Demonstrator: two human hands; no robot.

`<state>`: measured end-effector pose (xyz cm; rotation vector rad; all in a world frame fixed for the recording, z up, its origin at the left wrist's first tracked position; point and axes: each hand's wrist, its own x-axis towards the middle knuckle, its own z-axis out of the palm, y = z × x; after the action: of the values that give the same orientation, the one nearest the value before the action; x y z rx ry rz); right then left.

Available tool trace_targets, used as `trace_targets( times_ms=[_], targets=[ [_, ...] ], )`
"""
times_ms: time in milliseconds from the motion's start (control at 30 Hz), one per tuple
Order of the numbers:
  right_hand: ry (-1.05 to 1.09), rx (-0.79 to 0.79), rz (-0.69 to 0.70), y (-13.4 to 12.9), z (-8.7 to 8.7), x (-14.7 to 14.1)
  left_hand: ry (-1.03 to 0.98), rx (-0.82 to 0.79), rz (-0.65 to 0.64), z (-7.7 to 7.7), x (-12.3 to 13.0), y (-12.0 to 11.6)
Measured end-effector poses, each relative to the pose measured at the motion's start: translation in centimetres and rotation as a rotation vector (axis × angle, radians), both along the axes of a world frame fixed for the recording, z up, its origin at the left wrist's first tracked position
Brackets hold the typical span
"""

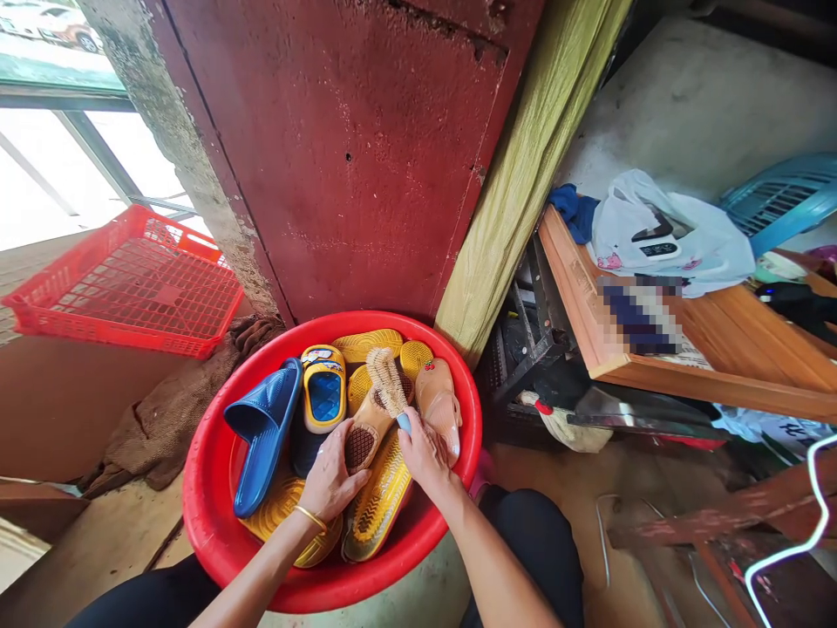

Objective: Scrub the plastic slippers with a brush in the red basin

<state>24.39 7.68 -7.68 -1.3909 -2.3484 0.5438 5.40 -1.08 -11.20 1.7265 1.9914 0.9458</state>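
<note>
My left hand (332, 478) is closed on the heel of a tan shoe (361, 443), its brown-patterned sole facing up. A scrub brush (387, 382) with pale bristles and a blue handle is gripped in my right hand (426, 449). Its bristles lie over the front part of that sole. Beneath and around my hands, a red basin (201, 515) holds several shoes. Among them are a blue slipper (265, 445), a small yellow and blue clog (324, 391), a yellow slipper (383, 501) and a pinkish sandal (437, 397).
A red plastic crate (131, 288) stands at the left beside brown sacking (147, 436). Behind the basin rises a dark red door (346, 174). To the right are a wooden tabletop (738, 340), a white plastic bag (673, 231) and a blue fan (785, 196).
</note>
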Motion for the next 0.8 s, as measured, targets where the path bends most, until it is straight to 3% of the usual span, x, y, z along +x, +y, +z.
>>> trace_targets(
  times_ms=[133,300,433,567,800],
  targets=[
    [-0.015,-0.026,0.015,0.1,0.4,-0.1,-0.018,0.013,0.005,0.2,0.1,-0.1],
    [-0.020,0.063,0.159,0.0,0.1,-0.6,-0.077,0.008,0.018,0.3,0.0,-0.2],
    [-0.074,0.120,0.122,-0.3,-0.3,-0.7,-0.219,-0.019,0.087,0.3,-0.2,-0.2],
    [-0.153,0.131,0.125,-1.0,0.3,0.5,-0.321,-0.060,0.143,0.4,-0.4,0.0],
    [-0.198,0.039,0.099,-1.5,2.5,3.9,-0.359,-0.091,0.113,1.1,-0.7,0.3]
  ],
)
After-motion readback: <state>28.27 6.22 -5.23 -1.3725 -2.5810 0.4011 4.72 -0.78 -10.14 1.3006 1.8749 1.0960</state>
